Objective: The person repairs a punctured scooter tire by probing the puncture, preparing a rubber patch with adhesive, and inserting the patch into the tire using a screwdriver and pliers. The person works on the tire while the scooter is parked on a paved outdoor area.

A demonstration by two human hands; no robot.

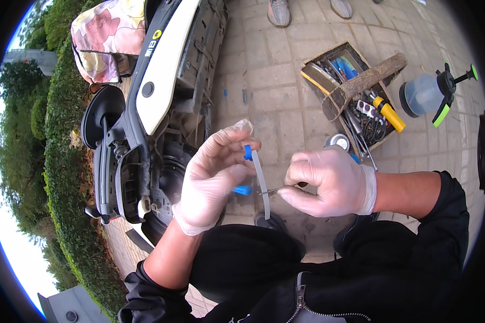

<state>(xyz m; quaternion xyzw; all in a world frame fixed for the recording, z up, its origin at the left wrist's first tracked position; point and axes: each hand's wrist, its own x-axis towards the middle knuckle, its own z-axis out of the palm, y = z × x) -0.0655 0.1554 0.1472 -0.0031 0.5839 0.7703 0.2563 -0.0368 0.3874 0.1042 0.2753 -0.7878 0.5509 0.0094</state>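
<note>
My left hand [213,175], in a thin white glove, pinches a small blue piece at the top of a narrow whitish strip [261,177]. The strip hangs down between my hands, slightly bent. Gloved as well, my right hand [328,183] is closed on a thin metal pick-like tool [271,191], whose tip meets the strip low down. The tool's other end is mostly hidden in my fingers. A bright blue flat piece [242,190] shows just below my left fingers; whether I hold it, I cannot tell.
At left, a white and black scooter [159,81] lies on its side, its wheel [170,183] near my left wrist. A toolbox [307,72] with a log-like handle stands ahead right. Beyond it is a clear spray bottle [423,96]. Another person's shoes [279,13] are at the top.
</note>
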